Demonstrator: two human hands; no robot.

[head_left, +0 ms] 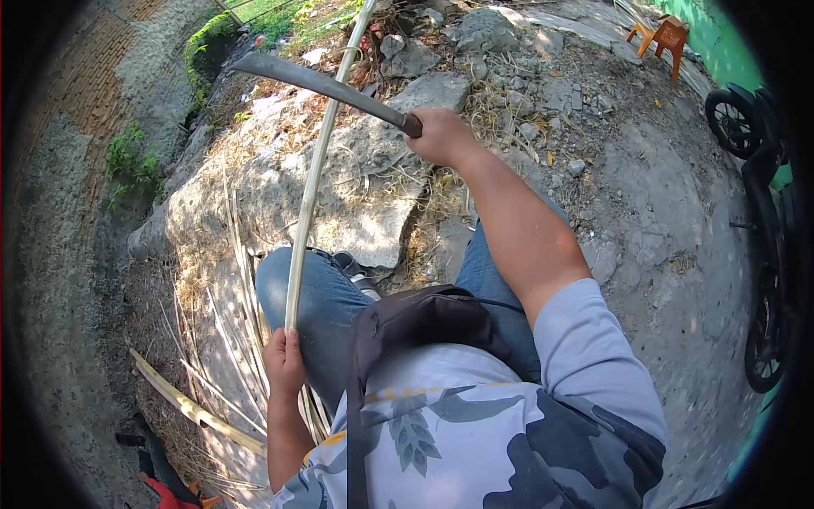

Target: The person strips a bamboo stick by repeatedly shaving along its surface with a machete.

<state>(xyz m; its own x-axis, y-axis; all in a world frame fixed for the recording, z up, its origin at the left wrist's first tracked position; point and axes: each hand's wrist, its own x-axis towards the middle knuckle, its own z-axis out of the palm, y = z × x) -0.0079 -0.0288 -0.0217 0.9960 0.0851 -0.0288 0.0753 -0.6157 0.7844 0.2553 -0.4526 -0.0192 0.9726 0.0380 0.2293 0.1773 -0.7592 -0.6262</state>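
Note:
My right hand [443,137] is closed round the dark handle of a machete [318,83]. Its long curved blade points left and crosses the upper part of a long pale bamboo strip [309,199]; whether the two touch I cannot tell. My left hand [286,363] grips the strip's lower end beside my left knee, thumb lying along it. From there the strip rises past the knee and out at the top edge. More thin strips [242,339] lie on the ground by my left leg, near a wider split bamboo piece [199,411].
A rough wall [64,212] runs along the left. Broken concrete slabs [365,191], rocks [485,32] and dry shavings cover the ground ahead. An orange plastic stool [663,41] and a motorbike [759,204] stand right, by a green wall [716,38]. A black bag [424,331] lies across my lap.

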